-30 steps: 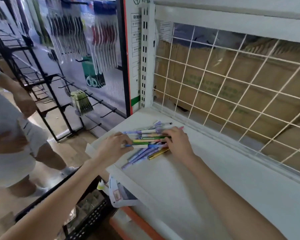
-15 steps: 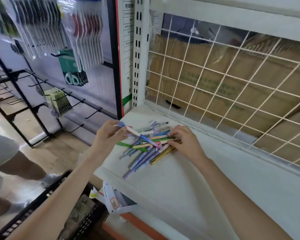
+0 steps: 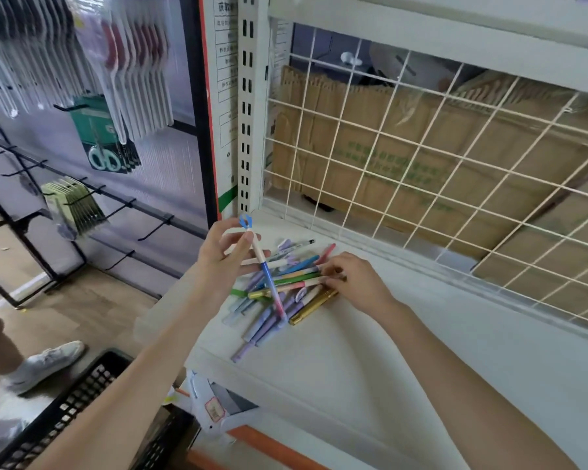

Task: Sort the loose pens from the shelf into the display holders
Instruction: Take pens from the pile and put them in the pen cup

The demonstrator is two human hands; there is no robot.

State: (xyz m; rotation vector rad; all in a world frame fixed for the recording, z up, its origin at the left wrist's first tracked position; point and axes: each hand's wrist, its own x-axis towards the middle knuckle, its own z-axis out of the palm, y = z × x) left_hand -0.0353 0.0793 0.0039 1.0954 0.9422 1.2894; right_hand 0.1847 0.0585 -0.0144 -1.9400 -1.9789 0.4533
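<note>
White shelf (image 3: 370,361), seen from above. A loose heap of pens (image 3: 279,293) lies near the shelf's back left corner, just in front of the wire grid (image 3: 421,171) that backs it. Colours in the heap: lilac, green, gold, pink, blue. A gold pen (image 3: 314,305) lies at the right edge of the heap; several lilac ones fan out toward the shelf's front edge.

Left hand (image 3: 223,262) is raised over the left side of the heap. Its fingers (image 3: 243,242) are curled round one pen (image 3: 264,269), white at the upper part, blue then pink lower down, with a blue ornament on top. This pen is tilted, top toward the slotted upright post (image 3: 248,106), lower tip pointing down over the heap; whether the tip touches the pens below cannot be told.

Right hand (image 3: 352,283) rests low at the right side of the heap, fingers bent onto the ends of the green and pink pens. Whether it pinches any of them or only presses on them cannot be told.

Behind the grid: cardboard boxes (image 3: 404,171). Left of the post: hanging packets (image 3: 82,62) on hooks, blurred. Lower left: a black crate (image 3: 65,412) on the floor and another person's white shoe (image 3: 46,364).
</note>
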